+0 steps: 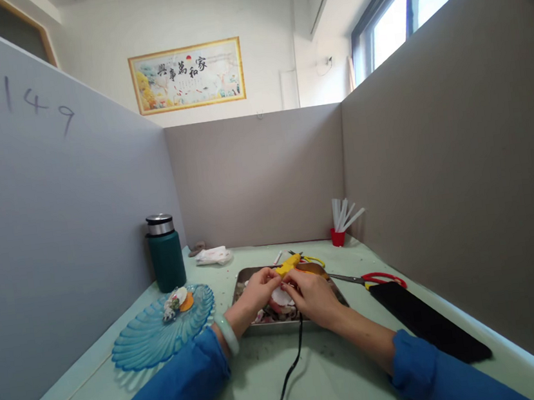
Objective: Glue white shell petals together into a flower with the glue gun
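Both hands meet over a metal tray point(238, 280) that holds several shells. My right hand point(315, 294) is closed round a yellow glue gun point(288, 265), whose black cord point(288, 372) trails toward me across the table. My left hand point(258, 290) has its fingers pinched by the gun's tip, above a pale shell point(281, 297); whether it grips the shell I cannot make out. A pale green bangle point(228, 336) sits on the left wrist, and both arms wear blue sleeves.
A blue shell-shaped glass plate point(152, 337) with small shells lies at the left, with a dark green flask point(165, 253) behind it. Red-handled scissors point(378, 277) and a black flat case point(428, 323) lie right of the tray. A red cup of white sticks point(338, 235) stands at the back. Grey partition walls enclose the desk.
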Demonstrator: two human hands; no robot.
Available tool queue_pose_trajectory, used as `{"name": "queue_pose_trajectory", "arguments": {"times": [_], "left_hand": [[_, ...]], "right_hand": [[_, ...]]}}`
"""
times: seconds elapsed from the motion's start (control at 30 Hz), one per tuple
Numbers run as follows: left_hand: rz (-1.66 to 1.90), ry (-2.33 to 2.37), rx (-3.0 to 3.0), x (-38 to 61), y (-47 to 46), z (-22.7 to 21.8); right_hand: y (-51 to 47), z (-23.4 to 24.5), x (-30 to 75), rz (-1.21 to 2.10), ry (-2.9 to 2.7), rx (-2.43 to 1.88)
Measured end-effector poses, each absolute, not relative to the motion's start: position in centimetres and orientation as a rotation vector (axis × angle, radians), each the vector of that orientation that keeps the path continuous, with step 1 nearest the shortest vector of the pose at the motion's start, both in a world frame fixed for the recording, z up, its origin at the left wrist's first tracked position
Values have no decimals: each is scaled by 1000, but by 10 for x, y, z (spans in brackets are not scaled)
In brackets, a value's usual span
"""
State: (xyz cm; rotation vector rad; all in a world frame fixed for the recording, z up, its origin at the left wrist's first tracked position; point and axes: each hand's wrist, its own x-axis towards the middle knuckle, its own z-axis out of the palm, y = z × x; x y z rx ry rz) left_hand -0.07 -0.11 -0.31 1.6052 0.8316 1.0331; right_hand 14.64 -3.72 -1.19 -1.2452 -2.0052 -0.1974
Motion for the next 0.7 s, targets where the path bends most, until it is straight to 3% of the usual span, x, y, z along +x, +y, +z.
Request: {"name": "queue_pose_trajectory", "arguments": {"times": [0.7], "left_hand": [[1035,808,1660,-2,6,-10]], "right_hand": [[-38,-12,146,-202,-1982,-1296]]}}
